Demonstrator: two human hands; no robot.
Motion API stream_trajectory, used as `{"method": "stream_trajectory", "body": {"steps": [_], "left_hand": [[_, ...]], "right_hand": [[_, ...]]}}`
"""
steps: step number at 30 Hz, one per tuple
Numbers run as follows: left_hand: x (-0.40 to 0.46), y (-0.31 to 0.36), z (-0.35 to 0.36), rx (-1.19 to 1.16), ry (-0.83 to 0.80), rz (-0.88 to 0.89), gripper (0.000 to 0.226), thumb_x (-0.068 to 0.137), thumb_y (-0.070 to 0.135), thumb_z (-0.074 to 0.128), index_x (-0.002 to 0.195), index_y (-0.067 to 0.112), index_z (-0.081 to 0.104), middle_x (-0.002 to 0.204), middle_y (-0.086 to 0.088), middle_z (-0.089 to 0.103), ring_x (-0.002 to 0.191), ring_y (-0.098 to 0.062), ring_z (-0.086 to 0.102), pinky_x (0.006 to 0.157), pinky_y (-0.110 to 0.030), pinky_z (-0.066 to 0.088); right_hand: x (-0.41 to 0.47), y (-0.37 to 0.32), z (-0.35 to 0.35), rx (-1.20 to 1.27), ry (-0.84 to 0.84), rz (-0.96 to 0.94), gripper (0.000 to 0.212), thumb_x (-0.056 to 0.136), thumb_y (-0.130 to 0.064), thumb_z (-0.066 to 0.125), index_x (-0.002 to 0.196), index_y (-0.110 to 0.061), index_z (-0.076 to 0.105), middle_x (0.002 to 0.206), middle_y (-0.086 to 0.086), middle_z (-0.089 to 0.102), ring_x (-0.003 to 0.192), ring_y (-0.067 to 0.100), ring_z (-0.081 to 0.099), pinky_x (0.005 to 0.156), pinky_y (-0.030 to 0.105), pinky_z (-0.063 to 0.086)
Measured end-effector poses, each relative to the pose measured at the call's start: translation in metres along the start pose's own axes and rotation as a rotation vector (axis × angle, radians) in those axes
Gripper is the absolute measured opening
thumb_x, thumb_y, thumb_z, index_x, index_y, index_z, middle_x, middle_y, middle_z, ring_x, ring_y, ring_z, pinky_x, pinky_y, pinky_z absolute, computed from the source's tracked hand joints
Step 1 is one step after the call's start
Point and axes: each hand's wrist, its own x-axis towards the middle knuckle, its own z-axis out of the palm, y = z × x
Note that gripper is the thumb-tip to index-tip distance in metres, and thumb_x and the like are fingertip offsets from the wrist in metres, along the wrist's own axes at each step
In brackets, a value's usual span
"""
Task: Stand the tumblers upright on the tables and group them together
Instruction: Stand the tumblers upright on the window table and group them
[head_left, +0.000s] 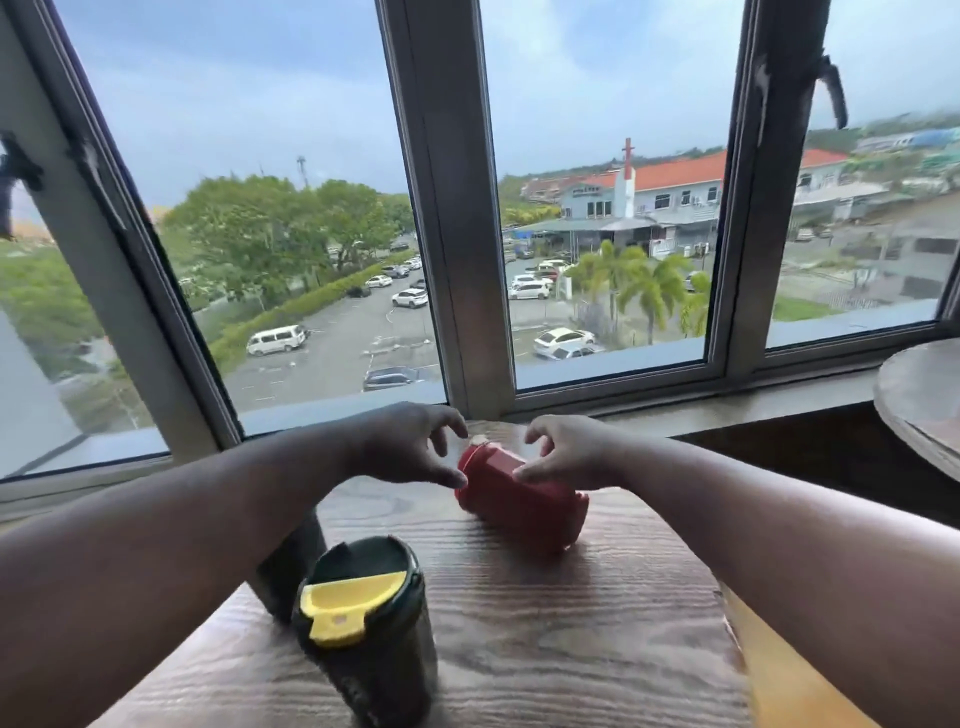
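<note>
— Wood-grain table (597, 623) under the window (452, 208), parking lot outside. What's on it?

— Red tumbler (522, 501), lying on its side, lid end tipped up toward the window. That's the landmark.

— Hands?

— Left hand (410, 447) at the red tumbler's lid end, thumb touching the rim, fingers spread and curled above it. Right hand (563, 454) on the window side of its body, thumb on the red wall, fingers arched over. Neither fully clamped; both half-open around it.

— Other tumblers?

— Dark tumbler (371, 623) with a yellow lid flap, upright, nearer the viewer than the red tumbler, well apart. Another dark shape (291, 561) behind the left forearm, mostly hidden.

— Anything else?

— Second round table (919, 410) off to the red tumbler's right.
</note>
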Motion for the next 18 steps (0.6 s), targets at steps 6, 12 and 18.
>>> {"method": "stream_trajectory", "body": {"steps": [6, 12, 18], "left_hand": [[0.031, 0.001, 0.021, -0.270, -0.144, -0.170, 0.053, 0.086, 0.034, 0.081, 0.128, 0.018, 0.054, 0.112, -0.012, 0.072, 0.088, -0.016, 0.069, 0.072, -0.026, 0.052], [0.034, 0.007, 0.028, -0.423, -0.068, -0.208, 0.037, 0.083, 0.029, 0.083, 0.111, 0.013, 0.064, 0.107, -0.010, 0.073, 0.084, -0.014, 0.069, 0.073, -0.031, 0.058], [0.024, 0.012, 0.023, -0.536, 0.015, -0.158, 0.037, 0.081, 0.018, 0.085, 0.112, 0.011, 0.067, 0.091, -0.008, 0.070, 0.073, -0.012, 0.062, 0.060, -0.020, 0.049]], "right_hand": [[0.012, -0.004, 0.010, 0.011, -0.059, 0.002, 0.057, 0.083, -0.050, 0.069, 0.126, -0.014, 0.059, 0.118, 0.006, 0.066, 0.106, 0.023, 0.062, 0.091, 0.032, 0.050], [0.014, 0.000, 0.015, 0.065, -0.036, -0.014, 0.047, 0.079, -0.044, 0.074, 0.115, -0.016, 0.066, 0.107, 0.004, 0.071, 0.097, 0.021, 0.066, 0.087, 0.034, 0.054], [0.004, 0.010, 0.020, 0.229, 0.029, -0.014, 0.067, 0.060, -0.054, 0.079, 0.118, -0.027, 0.062, 0.107, -0.001, 0.068, 0.093, 0.015, 0.065, 0.090, 0.039, 0.055]]}}
